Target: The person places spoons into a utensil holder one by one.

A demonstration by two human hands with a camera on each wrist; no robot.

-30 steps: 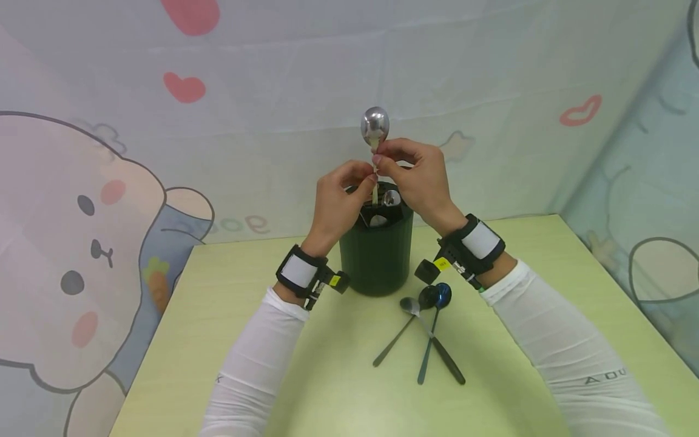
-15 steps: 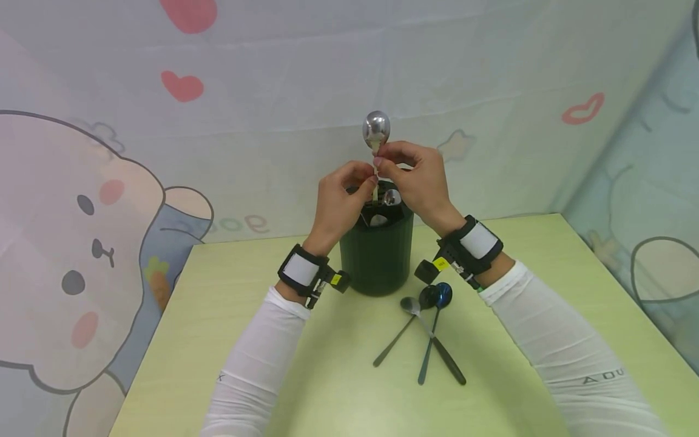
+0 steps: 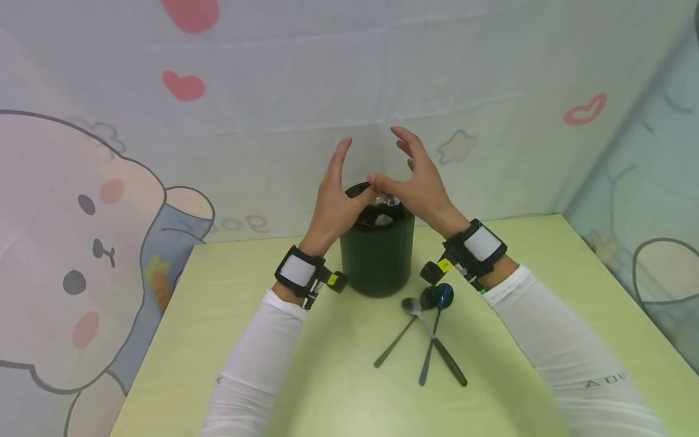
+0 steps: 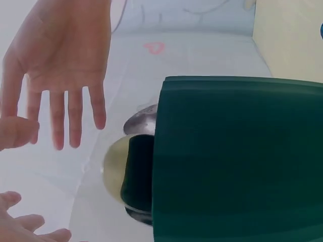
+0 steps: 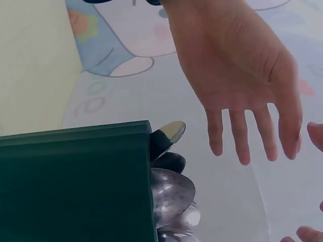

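Now the silver spoon that both hands pinched above the holder (image 3: 377, 255) half a second ago is no longer up there; only spoon bowls (image 5: 169, 194) show at the rim, so it has most likely dropped in among them, though which bowl is its own cannot be told; that spoon looks stowed. Both hands have let go: the left hand (image 3: 334, 200) stands with fingers straight and spread just left of the rim, and the right hand (image 3: 417, 182) likewise to the right, its thumb (image 3: 382, 180) over the opening; neither holds anything, and their palms face each other across the top. The dark green holder stands upright on the table (image 3: 306, 376), between the wrists; inside it the wrist views show several bowls poking out of the mouth, a silver one (image 4: 141, 121), a pale yellowish one (image 4: 113, 169), and darker ones beside them. In front of the holder, three spoons (image 3: 423, 340) lie crossed on the table, one with a blue bowl, near the right wrist and untouched.
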